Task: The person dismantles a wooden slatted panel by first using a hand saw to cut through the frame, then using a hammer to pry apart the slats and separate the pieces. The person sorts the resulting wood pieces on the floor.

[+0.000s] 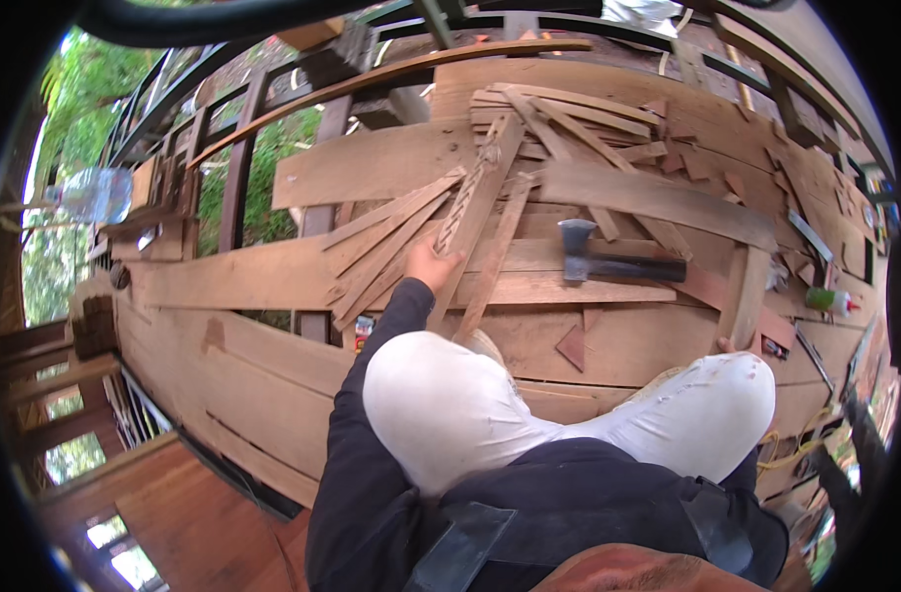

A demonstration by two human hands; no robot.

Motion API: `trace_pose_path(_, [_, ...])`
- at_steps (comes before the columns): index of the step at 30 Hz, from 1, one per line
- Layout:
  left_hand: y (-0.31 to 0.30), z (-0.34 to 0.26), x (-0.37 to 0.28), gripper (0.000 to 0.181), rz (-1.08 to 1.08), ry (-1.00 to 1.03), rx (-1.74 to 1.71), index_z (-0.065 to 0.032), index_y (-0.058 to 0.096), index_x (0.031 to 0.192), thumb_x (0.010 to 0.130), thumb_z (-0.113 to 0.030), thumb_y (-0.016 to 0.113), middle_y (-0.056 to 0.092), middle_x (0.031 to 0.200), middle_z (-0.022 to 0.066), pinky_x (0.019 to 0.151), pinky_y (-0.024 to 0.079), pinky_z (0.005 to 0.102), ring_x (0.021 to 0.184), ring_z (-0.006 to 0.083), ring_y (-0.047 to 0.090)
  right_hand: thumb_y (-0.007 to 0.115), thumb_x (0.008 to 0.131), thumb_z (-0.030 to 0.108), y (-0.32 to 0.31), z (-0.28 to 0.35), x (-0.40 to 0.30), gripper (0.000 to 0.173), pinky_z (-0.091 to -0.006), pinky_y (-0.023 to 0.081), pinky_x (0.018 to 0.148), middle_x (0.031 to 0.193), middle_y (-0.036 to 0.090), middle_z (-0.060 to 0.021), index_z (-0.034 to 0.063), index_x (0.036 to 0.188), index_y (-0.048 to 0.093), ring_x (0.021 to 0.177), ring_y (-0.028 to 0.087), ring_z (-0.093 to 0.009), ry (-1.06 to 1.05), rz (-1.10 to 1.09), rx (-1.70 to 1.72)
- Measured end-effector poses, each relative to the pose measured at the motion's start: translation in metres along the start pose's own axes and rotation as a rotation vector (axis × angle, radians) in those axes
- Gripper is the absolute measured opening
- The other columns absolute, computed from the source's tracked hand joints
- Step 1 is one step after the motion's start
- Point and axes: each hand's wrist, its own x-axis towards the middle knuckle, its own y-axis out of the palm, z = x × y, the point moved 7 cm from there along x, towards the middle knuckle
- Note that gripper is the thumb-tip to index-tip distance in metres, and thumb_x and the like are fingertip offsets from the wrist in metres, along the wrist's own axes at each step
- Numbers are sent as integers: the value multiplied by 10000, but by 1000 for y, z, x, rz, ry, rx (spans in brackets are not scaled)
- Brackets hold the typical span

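My left hand (430, 263) grips the edge of a wooden board with a carved braid-like pattern (474, 185), thumb on its upper face. The board slants away from me, its near end by my left knee. My right hand (727, 346) is mostly hidden behind my right knee; its fingers hold the near end of a short wooden board (744, 288). That board's far end meets a longer plank (658, 198); whether they are joined I cannot tell. Between my hands a hatchet (578, 251) with a black handle lies on the boards.
Thin wooden strips (395, 244) fan out left of the carved board, and more strips (569, 111) are piled beyond. Triangular offcuts (571, 348) are scattered about. A glue-like bottle (829, 300) lies at right. Gaps between planks show greenery (276, 159). A plastic jug (99, 194) hangs far left.
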Motion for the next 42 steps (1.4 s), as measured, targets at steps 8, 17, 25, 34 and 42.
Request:
trace_pose_path(8, [-128,169,-35,526,-678,-219,-596,85,653,1136,810,-289,828,733,1012,158,834,537,337,884,205,689,857,659,380,15,-39,-16,906,-435,474,1010,1227,635,-271,-32,1369,474,1171,619,-384,287,-77,-57])
trace_pose_path(17, [-249,243,-115,533,-876,-424,242,40,692,1038,728,-364,851,720,980,257,859,538,416,944,401,700,854,666,390,31,-54,-11,903,-437,474,1012,1233,633,-273,-33,1369,475,1175,617,-387,380,-77,-107])
trace_pose_path(25, [-237,182,13,1061,-506,-88,511,-22,389,1472,654,-461,902,421,1483,283,1138,359,466,1381,420,395,852,672,398,26,-59,-17,901,-439,473,1014,1238,632,-275,-34,1368,475,1178,615,-390,446,-121,-105])
trace_pose_path(34, [-58,86,74,1384,13,112,717,-143,246,1568,447,-490,981,260,1591,265,1196,261,530,1472,448,255,849,679,407,20,-69,-38,899,-440,473,1015,1243,630,-277,-36,1368,476,1182,613,-393,616,-233,-84])
trace_pose_path(42, [-39,95,56,1032,94,118,720,-82,451,1425,557,-356,936,432,1421,249,1101,416,460,1314,422,458,846,686,415,26,-77,-50,897,-442,472,1017,1248,628,-279,-37,1368,477,1185,611,-396,727,-260,-40])
